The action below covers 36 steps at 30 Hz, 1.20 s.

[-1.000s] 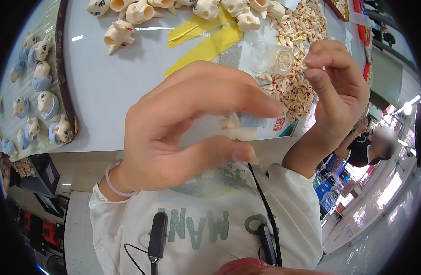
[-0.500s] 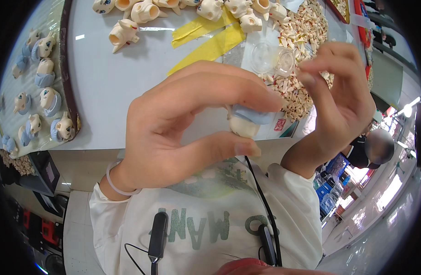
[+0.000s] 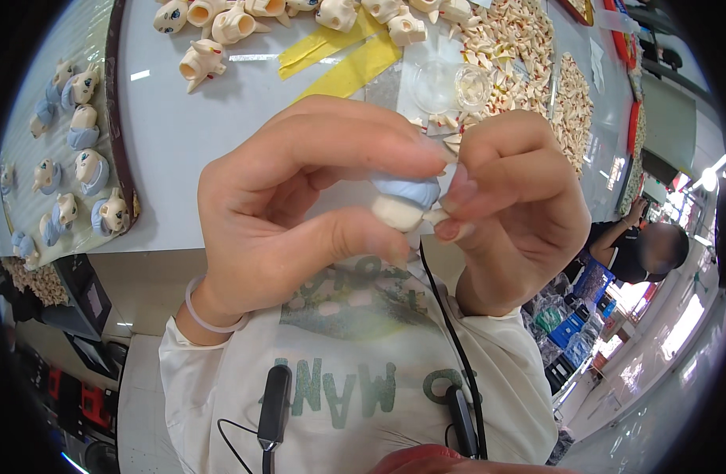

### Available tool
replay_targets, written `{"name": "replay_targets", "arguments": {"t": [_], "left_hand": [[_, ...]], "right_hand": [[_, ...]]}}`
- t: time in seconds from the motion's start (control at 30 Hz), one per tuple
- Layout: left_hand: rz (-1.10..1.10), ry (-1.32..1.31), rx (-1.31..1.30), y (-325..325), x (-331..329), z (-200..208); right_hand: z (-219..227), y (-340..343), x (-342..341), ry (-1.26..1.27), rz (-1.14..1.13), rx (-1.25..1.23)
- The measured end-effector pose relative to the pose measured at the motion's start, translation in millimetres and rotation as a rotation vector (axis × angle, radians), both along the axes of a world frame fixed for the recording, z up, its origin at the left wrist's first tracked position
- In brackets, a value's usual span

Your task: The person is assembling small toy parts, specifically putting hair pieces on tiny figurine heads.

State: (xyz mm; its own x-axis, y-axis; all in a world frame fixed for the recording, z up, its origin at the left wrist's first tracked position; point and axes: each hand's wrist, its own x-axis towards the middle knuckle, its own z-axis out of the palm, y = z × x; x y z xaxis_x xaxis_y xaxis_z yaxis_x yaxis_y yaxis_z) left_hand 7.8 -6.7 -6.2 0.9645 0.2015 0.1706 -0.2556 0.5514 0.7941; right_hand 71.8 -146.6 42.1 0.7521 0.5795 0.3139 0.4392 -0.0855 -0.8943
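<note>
Between the thumb and fingers of my left hand (image 3: 276,197) is a small cream doll head (image 3: 396,213) with a light-blue hair part (image 3: 410,189). My right hand (image 3: 525,186) pinches a tiny cream pointed piece (image 3: 436,216) against the side of the head, by the edge of the blue part. Fingertips hide most of that piece, and whether it is seated in the head cannot be seen. The head is held above the near edge of the white table (image 3: 173,158), in front of my chest.
At the left, a tray (image 3: 124,150) carries several heads with blue hair. Bare cream heads (image 3: 235,24) lie along the far side, near yellow tape strips (image 3: 351,71). Small pointed pieces (image 3: 511,43) are heaped far right beside a clear round dish (image 3: 472,87). Another person (image 3: 628,253) is at the right.
My right hand has come left and down from beside the heap to the doll head, bringing the small piece against it. My left hand has shifted slightly left with the head.
</note>
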Motion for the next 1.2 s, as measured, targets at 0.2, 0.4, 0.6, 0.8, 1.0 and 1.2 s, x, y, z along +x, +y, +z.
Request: {"name": "replay_targets", "arguments": {"t": [0.2,0.4,0.6,0.8,1.0,1.2], "left_hand": [[0.053,-0.030,0.157,3,-5,-1],[0.115,-0.133,0.352,4,-6,2],[0.109,-0.145,0.405,3,-6,4],[0.048,-0.107,0.312,5,-1,2],[-0.003,0.011,0.071,6,-1,4],[-0.180,0.162,-0.228,15,-10,17]], "right_hand": [[0,3,-5,-0.070,-0.023,-0.001],[1,2,-6,-0.209,-0.018,-0.045],[-7,-3,-1,-0.198,0.034,0.040],[-14,4,-6,-0.264,-0.087,0.026],[-7,7,-9,-0.417,-0.118,-0.069],[-8,-11,-19,-0.354,0.017,-0.040]]}}
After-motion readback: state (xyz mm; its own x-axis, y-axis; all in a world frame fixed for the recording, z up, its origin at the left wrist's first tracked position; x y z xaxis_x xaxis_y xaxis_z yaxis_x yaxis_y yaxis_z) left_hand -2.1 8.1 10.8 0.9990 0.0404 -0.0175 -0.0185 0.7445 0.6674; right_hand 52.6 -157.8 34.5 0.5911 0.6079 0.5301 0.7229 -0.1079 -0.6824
